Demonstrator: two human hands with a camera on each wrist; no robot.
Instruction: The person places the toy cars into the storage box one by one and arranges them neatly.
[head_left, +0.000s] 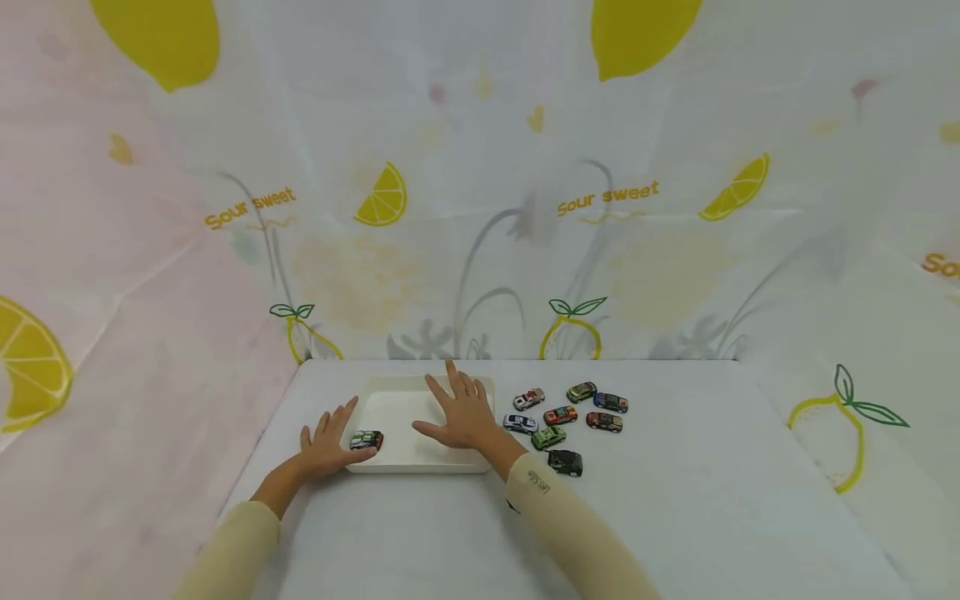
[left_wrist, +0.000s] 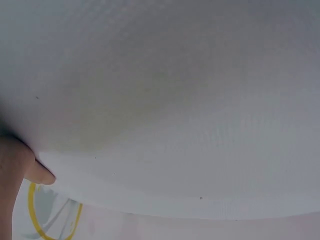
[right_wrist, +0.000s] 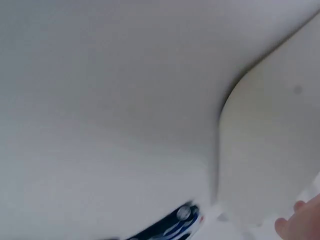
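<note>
A white tray lies on the table in the head view, with a green, white and black toy car at its left end. My left hand is at the tray's left edge, fingers extended and thumb reaching beside that car. Over the right part of the tray, my right hand spreads its fingers and holds nothing. The left wrist view catches only part of the left hand. In the right wrist view, fingertips show low at the right, near the tray's outer wall.
Several toy cars lie loose right of the tray, among them a black one, a light green one and a white-and-blue one. A lemon-print cloth rises behind the white table.
</note>
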